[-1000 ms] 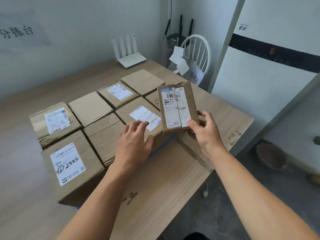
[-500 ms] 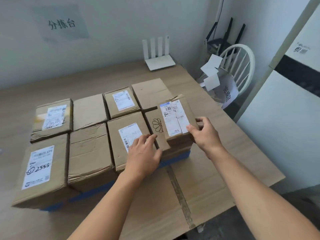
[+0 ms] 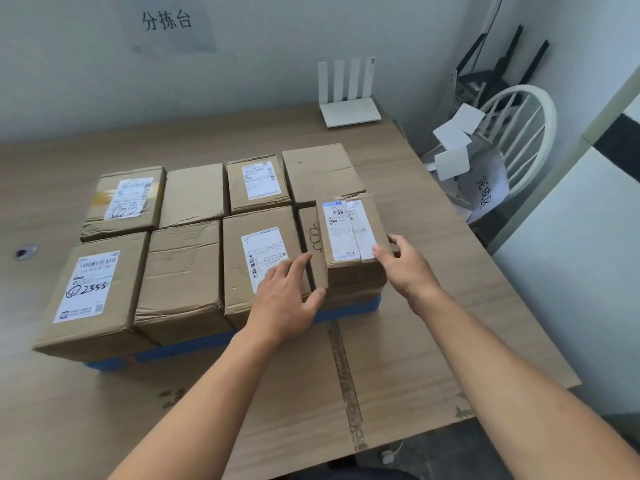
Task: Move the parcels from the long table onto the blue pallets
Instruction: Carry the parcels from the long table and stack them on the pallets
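Pale wall (image 3: 69, 64); white chair (image 3: 519, 133)

wooden table (image 3: 242, 133): flattened cardboard sheet (image 3: 398, 358), blue pallet (image 3: 173, 349), white router (image 3: 349, 114)

Brown parcels (image 3: 180, 282), blue pallet (image 3: 194, 348), white labels (image 3: 88, 285).

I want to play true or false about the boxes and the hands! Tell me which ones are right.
1. The right hand holds the small parcel. True.
2. The small parcel lies on the bare table. False: it sits on another box, above the blue pallet.
3. A white router stands at the back of the table. True.
4. The chair is black. False: the chair is white.
5. The left hand lifts a box in the air. False: it rests on the labelled box.
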